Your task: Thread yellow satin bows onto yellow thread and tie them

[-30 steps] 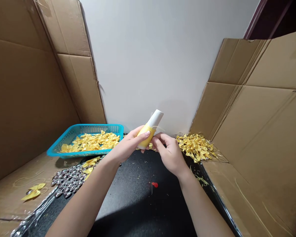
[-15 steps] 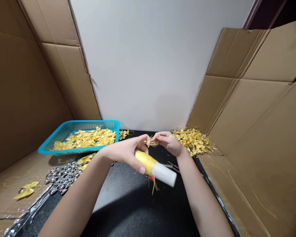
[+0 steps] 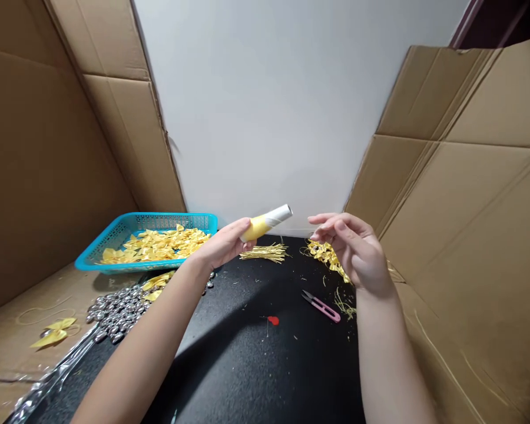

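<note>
A white tube wound with yellow thread (image 3: 279, 217) is held up in my left hand (image 3: 229, 241), its bare white end pointing up and right. My right hand (image 3: 353, 244) is raised to the right of the tube, apart from it, thumb and fingers bent towards each other. A faint thin line runs between the tube and the right fingertips; whether they pinch it is too small to tell. Beneath the tube lies a bundle of short golden strands (image 3: 265, 252) on the black table (image 3: 229, 353).
A blue basket (image 3: 86, 259) holds yellow bows. Silver beads (image 3: 117, 315) lie before it. Pink snips (image 3: 325, 308), a red piece (image 3: 273, 320) and thread scraps (image 3: 345, 306) lie on the table. A pile of yellow bows (image 3: 329, 256) is behind my right hand. Cardboard walls stand on both sides.
The tube has swung from pointing down-right to up-right in my left hand. My right hand has moved right, away from the left, uncovering the snips and golden strands.
</note>
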The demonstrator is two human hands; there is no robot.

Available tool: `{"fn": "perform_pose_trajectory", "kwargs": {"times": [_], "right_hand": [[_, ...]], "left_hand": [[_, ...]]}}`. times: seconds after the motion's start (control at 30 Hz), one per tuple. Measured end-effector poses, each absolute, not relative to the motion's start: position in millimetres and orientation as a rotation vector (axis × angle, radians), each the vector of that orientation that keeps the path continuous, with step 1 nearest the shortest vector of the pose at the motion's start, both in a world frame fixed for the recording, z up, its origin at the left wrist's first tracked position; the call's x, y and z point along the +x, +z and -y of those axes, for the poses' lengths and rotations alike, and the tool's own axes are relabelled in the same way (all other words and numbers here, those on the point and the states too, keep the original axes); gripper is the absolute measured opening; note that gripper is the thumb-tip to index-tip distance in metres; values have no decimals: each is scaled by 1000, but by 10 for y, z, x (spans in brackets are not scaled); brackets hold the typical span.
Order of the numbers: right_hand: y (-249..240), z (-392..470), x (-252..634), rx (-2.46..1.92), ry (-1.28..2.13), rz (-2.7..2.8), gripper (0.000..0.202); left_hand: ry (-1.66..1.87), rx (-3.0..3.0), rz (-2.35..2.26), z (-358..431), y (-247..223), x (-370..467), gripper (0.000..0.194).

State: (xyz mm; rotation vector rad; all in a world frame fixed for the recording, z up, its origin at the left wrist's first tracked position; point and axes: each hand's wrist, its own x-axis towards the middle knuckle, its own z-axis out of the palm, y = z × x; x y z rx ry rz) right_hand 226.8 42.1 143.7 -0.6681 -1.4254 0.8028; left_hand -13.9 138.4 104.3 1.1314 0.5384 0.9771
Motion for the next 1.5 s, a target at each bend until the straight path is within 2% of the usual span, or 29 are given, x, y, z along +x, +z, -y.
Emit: {"fn": "perform_pose_trajectory", "kwargs": {"times": [0.13,0.27,0.47,0.77,1.0,1.1,1.33,1.5], "right_hand": [[1362,-514,2347,-683,964,1451,33],[1243,-707,2463,-698,1101,1428,33],[1104,-937,2620,-982,824,1247,36],[1189,-832,2798,-995,627,1183,29],[856,-1072,3155,-1269,444,1072,27],[806,-1106,3238,-1246,350,947,23],[987,-984,3295,-1046,213,629,13],[1049,-894,3376,-1011,242,477,19]], "left_hand": [[1097,1020,-549,-1426,1083,-124,37],[1145,1026,-596,-1457,1113,-194,39],[1196,1166,-826,-1503,1053,-300,30],[1666,1003,-998,-1643,1032,-346,28],[1632,965,-1006,-1678,1149,-557,29],[1640,1053,-1091,-1663,1128,-646,24],[1905,1086,-1242,-1672,1096,-718,23],[1969,722,-1015,-1716,1197,-801,22]]}}
